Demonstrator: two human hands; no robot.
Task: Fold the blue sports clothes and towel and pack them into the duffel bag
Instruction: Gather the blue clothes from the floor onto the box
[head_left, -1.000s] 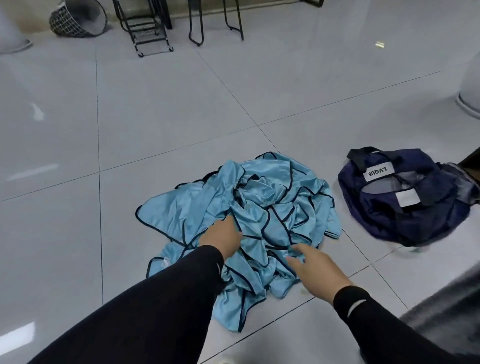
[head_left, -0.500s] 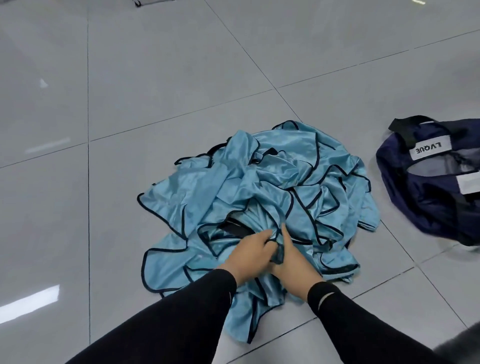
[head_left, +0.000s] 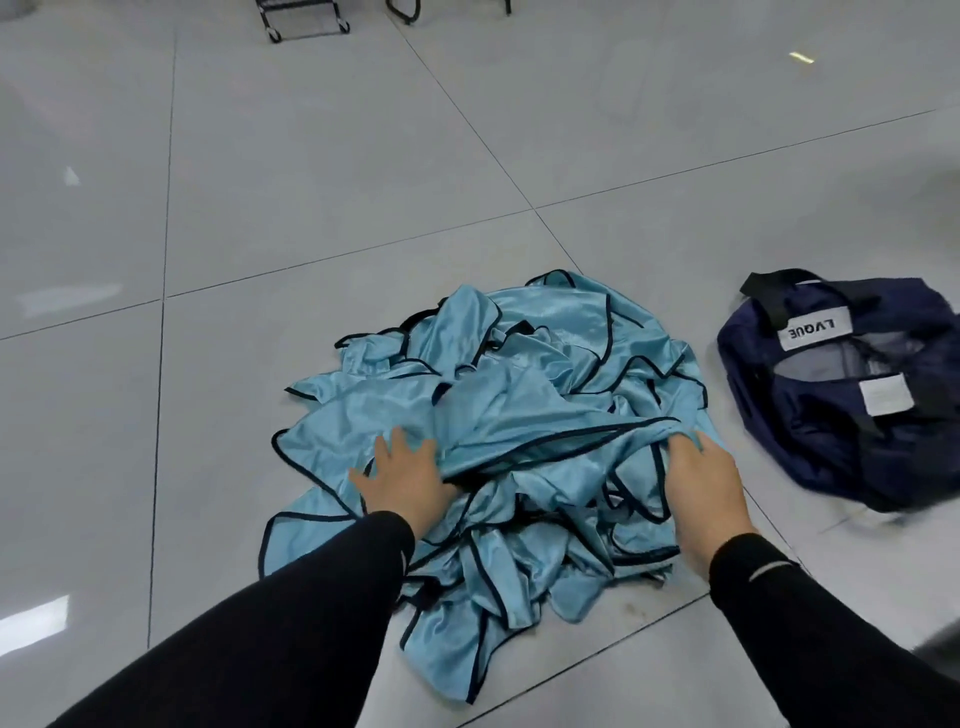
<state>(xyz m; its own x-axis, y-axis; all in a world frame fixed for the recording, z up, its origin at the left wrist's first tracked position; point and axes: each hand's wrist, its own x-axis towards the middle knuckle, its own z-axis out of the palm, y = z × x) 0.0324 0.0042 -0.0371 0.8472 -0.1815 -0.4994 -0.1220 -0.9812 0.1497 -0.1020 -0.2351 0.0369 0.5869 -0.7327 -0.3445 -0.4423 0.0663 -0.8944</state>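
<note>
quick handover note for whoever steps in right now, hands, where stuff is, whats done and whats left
Left hand: fingers spread flat, pressing on the blue clothes pile.
Right hand: grips a dark-trimmed edge of the same pile, pulled taut.
Duffel bag: on the floor to the right of the pile, apart from it, opening facing up.
Done: nothing folded or packed.
Left: separate the pieces, fold each, pack them into the bag.

Crumpled blue clothes (head_left: 519, 415), navy bag (head_left: 841, 415) beside

Head-worn view, steeply down, near floor (head_left: 311, 182)
</note>
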